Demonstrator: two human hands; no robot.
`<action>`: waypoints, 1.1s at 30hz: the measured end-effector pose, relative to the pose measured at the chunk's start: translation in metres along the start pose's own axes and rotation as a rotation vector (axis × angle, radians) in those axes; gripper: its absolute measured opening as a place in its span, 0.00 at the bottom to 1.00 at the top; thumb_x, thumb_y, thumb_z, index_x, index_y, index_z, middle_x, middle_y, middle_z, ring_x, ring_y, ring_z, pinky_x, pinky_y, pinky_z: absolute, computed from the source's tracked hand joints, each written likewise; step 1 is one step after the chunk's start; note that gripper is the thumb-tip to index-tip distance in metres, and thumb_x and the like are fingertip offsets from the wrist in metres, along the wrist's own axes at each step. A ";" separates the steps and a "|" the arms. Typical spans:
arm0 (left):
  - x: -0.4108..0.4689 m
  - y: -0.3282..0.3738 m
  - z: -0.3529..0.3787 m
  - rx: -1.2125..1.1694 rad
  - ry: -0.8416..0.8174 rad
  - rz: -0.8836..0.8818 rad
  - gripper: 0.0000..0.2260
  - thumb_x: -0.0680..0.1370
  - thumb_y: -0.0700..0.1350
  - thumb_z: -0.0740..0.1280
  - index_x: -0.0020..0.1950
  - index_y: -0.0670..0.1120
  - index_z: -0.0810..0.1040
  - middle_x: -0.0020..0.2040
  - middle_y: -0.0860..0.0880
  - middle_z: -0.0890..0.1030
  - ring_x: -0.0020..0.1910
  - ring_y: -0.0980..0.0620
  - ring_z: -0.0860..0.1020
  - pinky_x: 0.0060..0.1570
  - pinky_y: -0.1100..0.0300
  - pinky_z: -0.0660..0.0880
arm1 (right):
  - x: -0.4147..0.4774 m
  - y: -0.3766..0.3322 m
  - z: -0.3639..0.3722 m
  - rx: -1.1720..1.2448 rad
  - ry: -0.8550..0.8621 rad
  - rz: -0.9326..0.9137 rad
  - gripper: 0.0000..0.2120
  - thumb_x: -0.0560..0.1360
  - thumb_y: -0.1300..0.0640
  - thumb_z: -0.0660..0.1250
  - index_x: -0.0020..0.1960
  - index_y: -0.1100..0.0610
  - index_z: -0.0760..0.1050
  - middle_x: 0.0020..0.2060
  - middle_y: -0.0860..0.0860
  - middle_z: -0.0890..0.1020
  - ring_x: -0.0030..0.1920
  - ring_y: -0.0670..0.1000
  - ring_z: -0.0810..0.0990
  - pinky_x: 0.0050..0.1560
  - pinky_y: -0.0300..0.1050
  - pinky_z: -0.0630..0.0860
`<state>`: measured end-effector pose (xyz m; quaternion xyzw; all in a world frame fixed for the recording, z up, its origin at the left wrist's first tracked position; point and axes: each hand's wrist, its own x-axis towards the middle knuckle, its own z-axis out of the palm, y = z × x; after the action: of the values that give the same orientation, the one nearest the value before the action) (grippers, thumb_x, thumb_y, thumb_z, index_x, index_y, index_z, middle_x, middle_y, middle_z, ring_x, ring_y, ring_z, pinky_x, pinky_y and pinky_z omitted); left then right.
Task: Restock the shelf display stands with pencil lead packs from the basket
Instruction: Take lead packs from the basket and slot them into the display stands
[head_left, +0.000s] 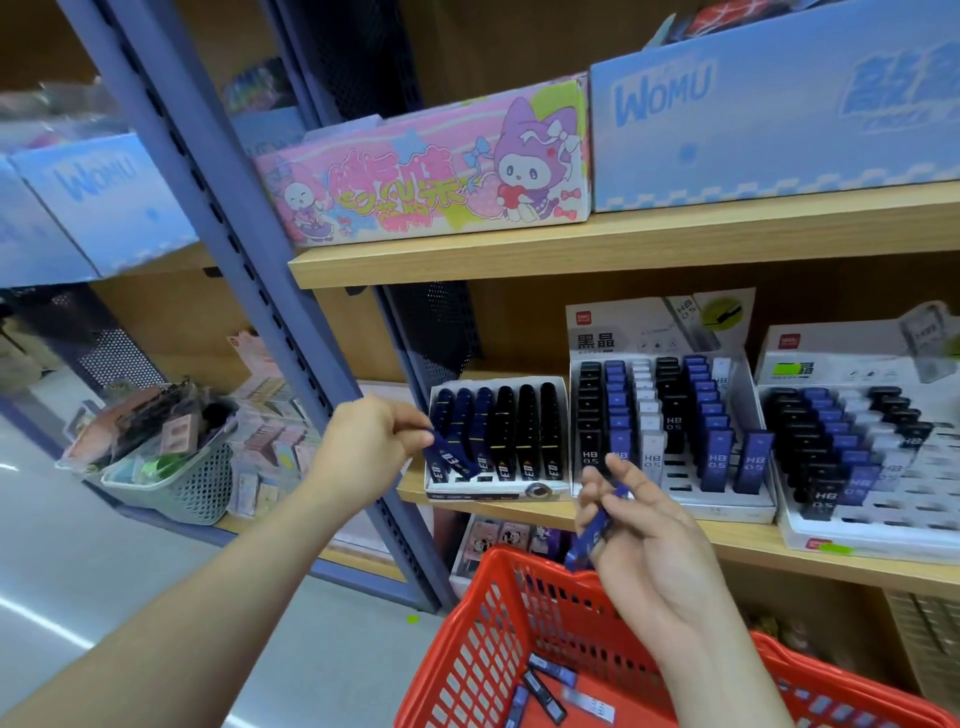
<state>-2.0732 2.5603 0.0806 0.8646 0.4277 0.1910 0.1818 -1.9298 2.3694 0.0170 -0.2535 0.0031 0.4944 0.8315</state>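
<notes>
Left hand pinching blue pack between thumb and fingertips. Pack tilting at front-left corner of left display stand. Stand holding upright rows of dark blue and black packs.

Right hand curling round held packs, blue, count unclear, just above rim of red basket. Basket holding few loose packs, lying flat on bottom.

Middle display stand and right display stand carrying black, blue, white HB 0.5 packs in stepped rows.

Grey basket sitting on neighbouring shelf, holding mixed packaged goods.

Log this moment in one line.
left hand: pinches blue pack at stand | right hand: holds blue packs | basket: loose packs
</notes>
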 end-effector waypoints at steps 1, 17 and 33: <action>-0.001 0.001 0.005 0.062 -0.007 0.045 0.06 0.76 0.42 0.70 0.51 0.46 0.84 0.45 0.49 0.85 0.47 0.52 0.81 0.55 0.58 0.76 | 0.000 0.000 -0.001 0.033 -0.004 -0.001 0.16 0.78 0.74 0.55 0.59 0.63 0.75 0.48 0.62 0.79 0.42 0.52 0.80 0.40 0.41 0.81; 0.021 0.011 0.037 0.481 -0.098 0.292 0.08 0.81 0.43 0.61 0.52 0.44 0.79 0.45 0.46 0.81 0.45 0.46 0.78 0.42 0.55 0.72 | -0.005 -0.006 0.001 0.132 0.064 -0.017 0.14 0.70 0.67 0.64 0.55 0.65 0.78 0.44 0.60 0.85 0.48 0.55 0.86 0.38 0.39 0.82; 0.016 0.024 0.053 0.341 -0.104 0.200 0.07 0.79 0.41 0.64 0.54 0.45 0.80 0.46 0.45 0.83 0.48 0.45 0.78 0.41 0.59 0.70 | -0.006 -0.009 -0.002 -0.130 0.041 -0.046 0.06 0.68 0.64 0.70 0.45 0.60 0.79 0.34 0.55 0.81 0.33 0.50 0.81 0.32 0.36 0.79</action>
<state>-2.0222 2.5514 0.0494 0.9297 0.3559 0.0882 0.0347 -1.9249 2.3601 0.0209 -0.3169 -0.0177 0.4689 0.8243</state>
